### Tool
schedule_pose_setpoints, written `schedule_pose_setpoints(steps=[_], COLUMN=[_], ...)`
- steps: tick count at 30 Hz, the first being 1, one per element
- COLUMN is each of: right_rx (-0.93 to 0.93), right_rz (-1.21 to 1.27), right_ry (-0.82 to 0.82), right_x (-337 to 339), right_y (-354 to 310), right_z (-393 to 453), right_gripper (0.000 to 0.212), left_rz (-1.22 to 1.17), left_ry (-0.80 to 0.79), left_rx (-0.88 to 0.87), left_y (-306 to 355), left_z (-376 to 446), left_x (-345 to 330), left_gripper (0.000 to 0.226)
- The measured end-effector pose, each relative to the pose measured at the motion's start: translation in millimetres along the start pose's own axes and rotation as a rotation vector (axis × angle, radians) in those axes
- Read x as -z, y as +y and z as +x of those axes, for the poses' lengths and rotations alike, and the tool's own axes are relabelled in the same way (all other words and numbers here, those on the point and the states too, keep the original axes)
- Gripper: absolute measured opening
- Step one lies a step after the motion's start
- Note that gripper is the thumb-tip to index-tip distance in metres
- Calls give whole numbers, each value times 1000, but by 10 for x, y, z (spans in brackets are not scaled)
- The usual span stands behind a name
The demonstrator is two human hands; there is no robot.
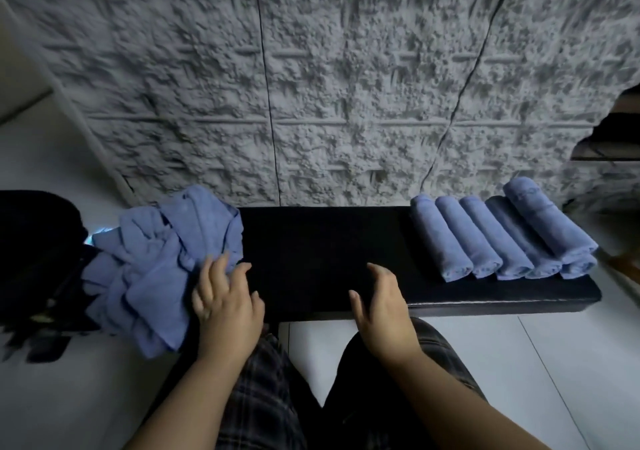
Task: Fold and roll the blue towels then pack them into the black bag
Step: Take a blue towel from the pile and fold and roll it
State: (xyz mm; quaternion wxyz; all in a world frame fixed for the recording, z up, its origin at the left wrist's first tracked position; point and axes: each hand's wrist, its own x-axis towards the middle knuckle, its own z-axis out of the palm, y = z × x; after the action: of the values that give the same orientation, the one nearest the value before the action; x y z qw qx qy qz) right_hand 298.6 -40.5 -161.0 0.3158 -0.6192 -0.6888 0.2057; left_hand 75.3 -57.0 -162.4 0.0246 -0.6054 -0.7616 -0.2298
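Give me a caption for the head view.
Left hand reaching the towel pile; rolled towels wait right.

On my left a heap of unfolded blue towels (152, 269) lies crumpled over the end of the black bench (311, 259), some of the cloth spilling off its front edge. At the right end sit the rolled towels (498, 238) — five tight blue rolls side by side, with a sixth resting on top of the rightmost ones. The black bag (38, 262) lies at the far left, just beside the heap — too dark to tell its opening.
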Motion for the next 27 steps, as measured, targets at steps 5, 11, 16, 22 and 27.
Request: schedule_pose_setpoints(steps=[5,11,16,22,27], right_rx=[41,19,-2,2,43], right_rz=[-85,-78,-57,-64,-53], right_ry=[-72,-139,-158,-167,-179], right_x=[-24,-43,-41,-72,-67], right_y=[65,85,114,140,140], right_z=[-35,-19,-17,-8,-13], right_gripper=[48,47,45,43,45], left_rz=[65,151,75,44,-190], left_ry=[-51,-110,-165,25,20], left_rx=[123,43,62,-11,-231], left_y=[-368,-579,-617,-298,66], left_z=[77,302,445,353,329], left_x=[-26,-22,8,166,319], left_gripper=[66,56,17,21,12])
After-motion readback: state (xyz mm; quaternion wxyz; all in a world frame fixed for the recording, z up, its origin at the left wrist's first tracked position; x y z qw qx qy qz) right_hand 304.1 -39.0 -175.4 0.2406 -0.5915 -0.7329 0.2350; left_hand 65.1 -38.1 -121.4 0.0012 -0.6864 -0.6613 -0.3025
